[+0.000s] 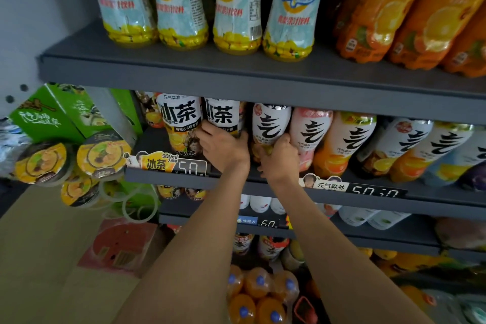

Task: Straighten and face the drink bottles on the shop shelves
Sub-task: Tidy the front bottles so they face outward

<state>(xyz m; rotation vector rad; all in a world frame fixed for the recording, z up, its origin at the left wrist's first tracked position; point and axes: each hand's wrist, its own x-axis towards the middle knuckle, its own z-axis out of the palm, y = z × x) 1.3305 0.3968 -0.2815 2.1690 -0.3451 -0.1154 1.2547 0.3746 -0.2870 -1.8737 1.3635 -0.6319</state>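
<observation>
Both arms reach up to the second shelf point(168, 175) of a dark grey rack. The left hand point(224, 148) wraps around the lower part of an iced tea bottle point(222, 116) with a white label and bold black characters; its fingers point(207, 130) curl onto the bottle's left side. A matching iced tea bottle point(180, 121) stands just beside it to the left, label facing out. The right hand point(278, 156) holds the lower part of a white drink bottle point(271, 123) with one large black character, fingers curled round its base and thumb lying along the right side. The two held bottles stand side by side, upright, near the shelf's front edge.

To the right, a row of similar bottles point(342, 144) with pink, orange and white labels continues along the same shelf. A price tag point(190, 167) sits on the shelf lip below the left hand, and another price tag point(374, 191) lies further right. On the top shelf point(184, 68) stand pale blue juice bottles point(181, 2) and orange juice bottles point(389, 21). Green cartons point(55, 113) and stacked yellow-lidded cups point(101, 156) sit to the left of the rack.
</observation>
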